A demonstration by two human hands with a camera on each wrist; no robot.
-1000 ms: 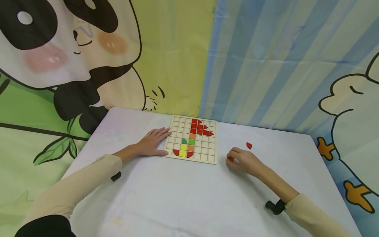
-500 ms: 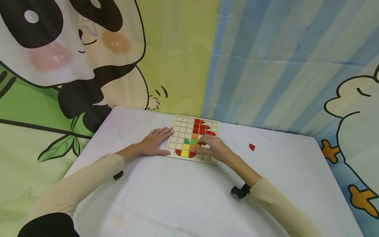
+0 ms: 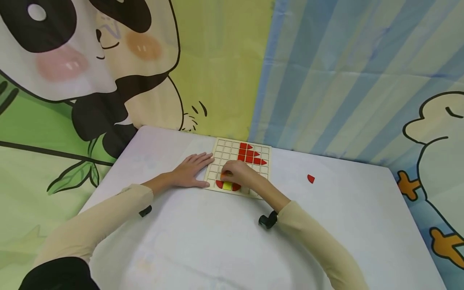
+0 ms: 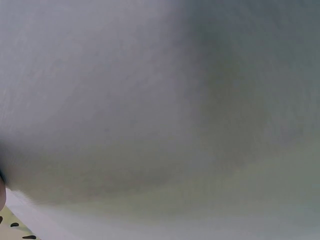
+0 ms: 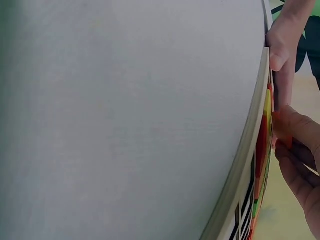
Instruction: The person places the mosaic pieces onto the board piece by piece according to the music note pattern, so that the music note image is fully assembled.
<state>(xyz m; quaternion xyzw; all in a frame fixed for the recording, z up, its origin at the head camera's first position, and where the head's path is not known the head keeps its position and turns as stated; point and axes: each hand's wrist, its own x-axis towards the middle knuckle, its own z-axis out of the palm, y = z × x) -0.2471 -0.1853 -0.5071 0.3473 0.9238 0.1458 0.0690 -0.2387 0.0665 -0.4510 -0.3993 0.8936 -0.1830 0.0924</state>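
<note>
A wooden grid board [image 3: 225,150] lies flat on the white table. My left hand [image 3: 191,170] rests at its left edge, fingers spread and straight. Over the lower left part of the board, my right hand [image 3: 241,174] pinches a small orange tile [image 5: 282,130] between thumb and fingertips. Red tiles [image 3: 248,155] fill cells in the upper right, some of them pointed. Below the right hand show a yellow tile [image 3: 227,185] and a rounded red piece [image 3: 219,184] beside it. The cells under the right hand are hidden.
A loose red rounded piece [image 3: 311,178] lies on the white table [image 3: 203,241], right of the board. Behind the table hangs a printed cloth [image 3: 217,80] with cartoon animals.
My right hand has moved left from the table beside the board to above its lower left cells, carrying the orange tile. The left hand has stayed at the board's edge.
</note>
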